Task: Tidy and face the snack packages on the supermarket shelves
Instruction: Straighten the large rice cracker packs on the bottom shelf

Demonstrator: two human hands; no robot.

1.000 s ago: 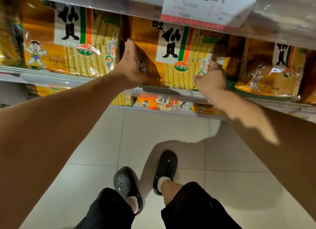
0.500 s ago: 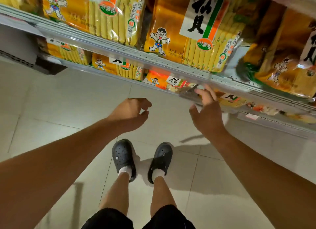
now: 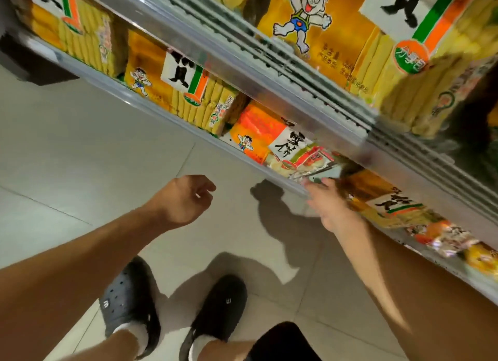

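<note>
Fingers of the right hand [image 3: 330,207] reach straight toward an orange snack pack [image 3: 258,130]; left hand [image 3: 183,199] hangs loosely curled.

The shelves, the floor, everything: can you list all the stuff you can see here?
Yellow-orange snack packages: several, exact count unclear, on the upper and lower shelves.
Orange-and-white snack package: one, lower shelf, lying tilted beside the right hand.
Crinkled orange-and-silver packet: one, lower shelf, far right.
Shelf rails: two, silver, running diagonally.
Floor tiles: pale grey, below.
Clogs: two, dark, with white socks.
Shorts: black, bottom edge.
Left hand: loosely curled, holding nothing, over the floor.
Right hand: fingers reaching to the lower shelf edge.
</note>
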